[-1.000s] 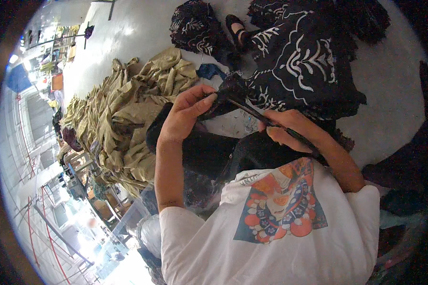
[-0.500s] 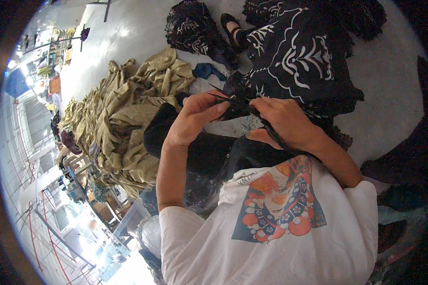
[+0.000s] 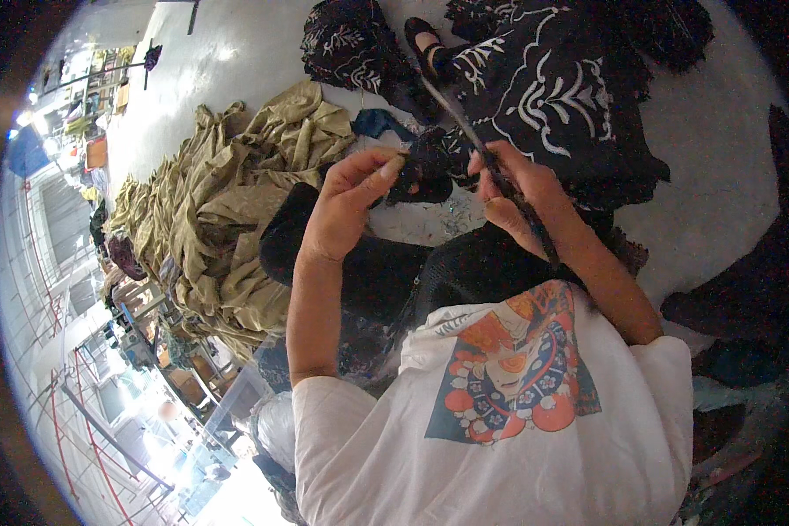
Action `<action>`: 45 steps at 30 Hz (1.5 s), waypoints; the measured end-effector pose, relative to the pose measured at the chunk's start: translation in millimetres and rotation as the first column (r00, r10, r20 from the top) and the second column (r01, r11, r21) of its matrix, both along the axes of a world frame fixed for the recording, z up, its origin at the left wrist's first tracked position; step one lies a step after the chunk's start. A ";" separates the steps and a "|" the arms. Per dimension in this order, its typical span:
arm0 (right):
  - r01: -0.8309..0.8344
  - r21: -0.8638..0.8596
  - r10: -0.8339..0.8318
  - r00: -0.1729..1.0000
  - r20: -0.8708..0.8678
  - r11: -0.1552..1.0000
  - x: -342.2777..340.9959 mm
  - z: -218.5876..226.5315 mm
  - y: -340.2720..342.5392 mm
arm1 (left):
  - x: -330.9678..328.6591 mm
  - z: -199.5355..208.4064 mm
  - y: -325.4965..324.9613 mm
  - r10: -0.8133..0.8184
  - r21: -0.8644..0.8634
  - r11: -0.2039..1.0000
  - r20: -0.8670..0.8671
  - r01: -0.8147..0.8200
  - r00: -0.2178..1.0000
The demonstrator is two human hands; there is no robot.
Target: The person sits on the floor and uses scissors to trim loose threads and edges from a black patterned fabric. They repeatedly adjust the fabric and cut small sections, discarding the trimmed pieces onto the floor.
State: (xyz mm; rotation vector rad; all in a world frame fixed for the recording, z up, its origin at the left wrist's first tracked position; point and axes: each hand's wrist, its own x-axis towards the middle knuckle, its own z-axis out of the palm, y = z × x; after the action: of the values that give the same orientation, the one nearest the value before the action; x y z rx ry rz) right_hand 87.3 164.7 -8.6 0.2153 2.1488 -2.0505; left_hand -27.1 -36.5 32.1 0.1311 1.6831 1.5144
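My left hand [image 3: 346,202] pinches a bunched edge of black cloth [image 3: 425,158] between thumb and fingertips. In my right hand [image 3: 526,197] is a pair of dark scissors, its slim blades [image 3: 454,110] together and pointing up and away to the far left. The fingers wrap round the black handles, which hide partly behind them. The scissors are apart from the pinched edge. Beyond both hands spreads black cloth with white embroidery [image 3: 570,105], joined to the dark folds at my left hand, though the exact join is hard to make out.
A large heap of olive-gold fabric [image 3: 219,202] lies on the floor to the left. A dark embroidered bundle [image 3: 346,44] and a foot in a black shoe [image 3: 422,44] are at the far side. A blue scrap [image 3: 379,123] lies between. Shelves [image 3: 105,105] stand far left.
My right hand has lifted the scissors away from the cloth at my left hand, turning the blades up and away; they were spread and are now together. My left hand moved slightly.
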 end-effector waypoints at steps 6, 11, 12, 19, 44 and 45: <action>0.286 -0.020 -0.267 0.865 -0.424 0.958 -17.2 4.5 -23.2 | 11.4 -2.2 17.9 0.067 0.148 0.987 -0.074 -0.055 0.995; 0.334 0.057 -0.301 0.902 -0.309 0.941 -19.1 2.3 -28.0 | 36.0 -14.3 34.2 0.086 0.200 0.979 -0.195 -0.046 0.977; 0.335 -0.016 -0.325 0.901 -0.286 0.942 -13.5 5.2 -24.5 | 41.3 -18.2 34.2 0.117 0.243 0.968 -0.213 -0.063 0.970; 0.265 -0.003 -0.257 0.931 -0.258 0.964 46.6 21.0 24.1 | 30.4 -74.6 5.0 -0.664 -0.492 0.747 -0.593 0.448 0.456; 0.734 0.147 -0.466 0.559 -0.685 0.663 -92.4 104.2 196.8 | -148.1 35.2 -123.1 0.271 0.010 0.761 -0.913 -0.648 0.305; 0.755 0.122 -0.460 0.510 -0.727 0.645 -94.7 111.7 198.5 | -146.9 35.7 -124.6 0.089 -0.090 0.751 -0.968 -0.654 0.235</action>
State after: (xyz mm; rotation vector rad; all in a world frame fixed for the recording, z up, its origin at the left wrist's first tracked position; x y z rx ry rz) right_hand -7.4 363.2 103.1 0.4757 3.4054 -2.1375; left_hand -174.0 -161.2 67.8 0.3919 3.2802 1.3005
